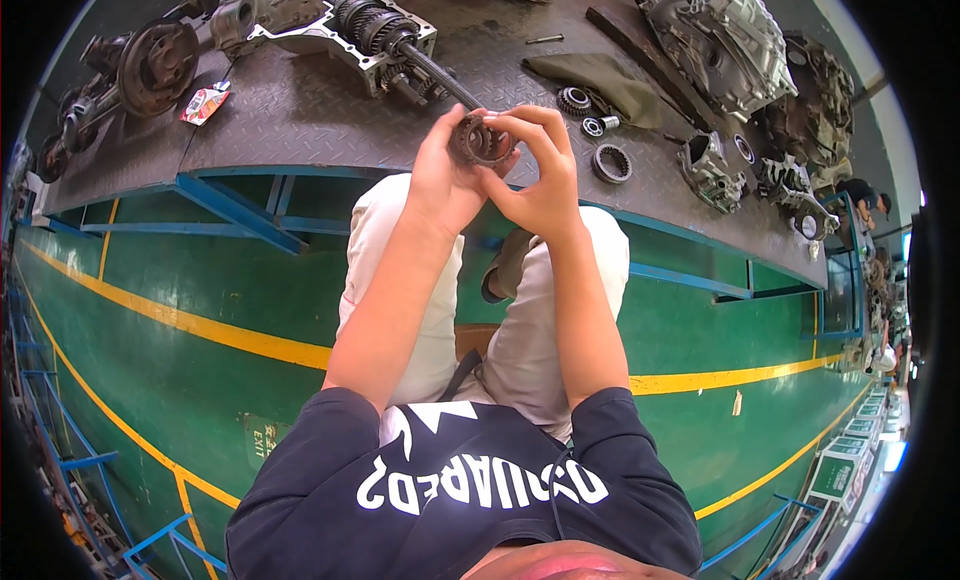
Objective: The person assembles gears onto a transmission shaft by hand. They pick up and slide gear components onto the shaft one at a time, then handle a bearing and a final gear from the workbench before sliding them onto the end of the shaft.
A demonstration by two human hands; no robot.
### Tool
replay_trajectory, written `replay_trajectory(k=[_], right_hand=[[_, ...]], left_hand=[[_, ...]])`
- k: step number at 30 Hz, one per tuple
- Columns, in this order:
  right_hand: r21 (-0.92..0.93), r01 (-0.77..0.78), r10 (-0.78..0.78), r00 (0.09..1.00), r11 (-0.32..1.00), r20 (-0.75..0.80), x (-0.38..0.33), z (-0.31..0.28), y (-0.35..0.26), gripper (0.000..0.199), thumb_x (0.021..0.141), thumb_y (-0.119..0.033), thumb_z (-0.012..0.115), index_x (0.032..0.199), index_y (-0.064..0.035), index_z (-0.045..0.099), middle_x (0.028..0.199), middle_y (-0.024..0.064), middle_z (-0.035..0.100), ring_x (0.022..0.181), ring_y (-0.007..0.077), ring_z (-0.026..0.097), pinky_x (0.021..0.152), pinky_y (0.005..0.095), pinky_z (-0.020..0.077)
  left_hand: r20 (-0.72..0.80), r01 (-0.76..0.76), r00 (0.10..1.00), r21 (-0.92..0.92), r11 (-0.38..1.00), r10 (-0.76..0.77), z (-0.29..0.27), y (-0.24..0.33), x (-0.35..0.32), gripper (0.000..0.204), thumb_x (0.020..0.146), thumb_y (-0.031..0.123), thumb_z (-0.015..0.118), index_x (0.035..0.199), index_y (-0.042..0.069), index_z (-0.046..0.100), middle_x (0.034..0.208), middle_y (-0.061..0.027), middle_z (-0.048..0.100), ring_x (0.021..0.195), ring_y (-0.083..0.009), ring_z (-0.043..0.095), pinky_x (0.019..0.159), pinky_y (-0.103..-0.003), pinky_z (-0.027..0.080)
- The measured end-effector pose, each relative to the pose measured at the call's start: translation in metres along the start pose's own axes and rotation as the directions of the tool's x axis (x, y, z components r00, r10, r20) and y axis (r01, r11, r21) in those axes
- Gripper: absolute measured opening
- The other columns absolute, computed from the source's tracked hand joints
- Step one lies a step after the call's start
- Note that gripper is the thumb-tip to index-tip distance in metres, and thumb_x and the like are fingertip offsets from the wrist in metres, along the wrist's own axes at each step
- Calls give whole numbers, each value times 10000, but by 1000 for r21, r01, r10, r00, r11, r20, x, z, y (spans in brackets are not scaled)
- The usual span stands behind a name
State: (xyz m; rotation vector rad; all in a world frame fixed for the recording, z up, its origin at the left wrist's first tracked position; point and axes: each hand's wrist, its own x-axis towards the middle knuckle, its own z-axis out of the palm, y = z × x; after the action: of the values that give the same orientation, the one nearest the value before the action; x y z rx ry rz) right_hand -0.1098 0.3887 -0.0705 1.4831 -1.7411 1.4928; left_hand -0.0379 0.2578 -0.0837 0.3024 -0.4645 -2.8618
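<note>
A dark toothed gear ring (pixel 466 152) is held over the bench's front edge, between my two hands. My left hand (pixel 440 185) wraps its near and left side, palm turned up. My right hand (pixel 545 165) grips its right rim with thumb and fingers curled. Just beyond the ring ends a long shaft (pixel 440 72) that sticks out of an opened gearbox housing (pixel 290 32) with a gear stack (pixel 372 25). Whether the shaft touches the ring, I cannot tell. Right of my hands lie another toothed ring (pixel 611 164), a small bearing-like part (pixel 597 127) and a gear (pixel 573 101).
The steel workbench (pixel 300 115) has a blue frame. An olive cloth (pixel 600 85) and a dark bar (pixel 650 65) lie behind the loose gears. Metal housings (pixel 720 50) fill the right end; a brake drum assembly (pixel 158 65) and a red-white packet (pixel 205 103) are at left.
</note>
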Motion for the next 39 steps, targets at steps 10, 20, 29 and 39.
replay_trajectory(k=[10, 20, 29, 39], right_hand=[[-43, -94, 91, 994, 995, -59, -1, 5, 5, 581, 682, -2, 904, 1237, -50, 737, 1209, 120, 660, 1086, 266, 682, 947, 370, 564], [16, -269, 269, 963, 963, -7, -3, 3, 8, 600, 752, -134, 916, 1318, -74, 724, 1227, 138, 640, 1162, 306, 601, 999, 401, 515], [-167, -244, 258, 964, 955, 65, -5, -2, 8, 645, 778, -184, 918, 1375, -50, 715, 1256, 140, 653, 1177, 306, 617, 1021, 395, 511], [-116, -411, 426, 884, 904, 192, -8, -25, 16, 645, 745, -164, 932, 1342, -27, 729, 1111, 105, 739, 1004, 219, 701, 925, 352, 557]], left_hand=[[16, -26, 1000, 54, 998, 25, 13, -1, -8, 487, 1140, 311, 364, 1388, -65, 549, 1368, -249, 632, 1254, -417, 643, 1121, -573, 526], [-41, 44, 998, 152, 987, -38, 4, -2, -4, 425, 1130, 236, 457, 1387, -86, 561, 1332, -238, 674, 1258, -407, 662, 1142, -510, 544], [28, -13, 1000, 161, 987, 9, -4, -2, 0, 371, 1106, 195, 526, 1373, -52, 595, 1285, -185, 703, 1165, -328, 700, 1079, -463, 582], [8, -91, 996, 271, 958, 92, -10, -17, 5, 334, 1066, 141, 553, 1342, -30, 631, 1267, -134, 716, 1041, -216, 695, 878, -322, 555]])
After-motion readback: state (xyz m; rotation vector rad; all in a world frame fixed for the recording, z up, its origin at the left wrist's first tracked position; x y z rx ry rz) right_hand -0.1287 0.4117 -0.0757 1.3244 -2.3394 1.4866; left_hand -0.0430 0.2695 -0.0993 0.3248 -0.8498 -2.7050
